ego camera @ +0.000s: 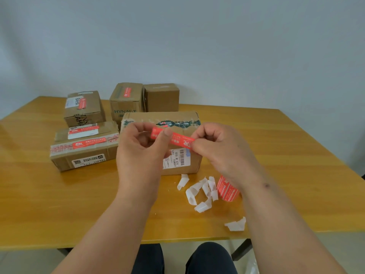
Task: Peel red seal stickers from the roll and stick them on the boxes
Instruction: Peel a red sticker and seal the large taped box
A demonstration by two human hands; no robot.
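a plain room used for packing parcels, more small office or home workspace than shop. a yellow wooden table (276, 139) stands against a bare pale wall (197, 46). on the table sit taped cardboard shipping boxes (85, 153) with printed barcode labels, and at the table's near edge lie curled white backing scraps (199, 192).

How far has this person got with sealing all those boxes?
Done: three boxes on the left already wear red stickers, including the flat box. In hand: the left hand and right hand pinch one red sticker over the large box. Left: that box and the plain back box, which shows no sticker.
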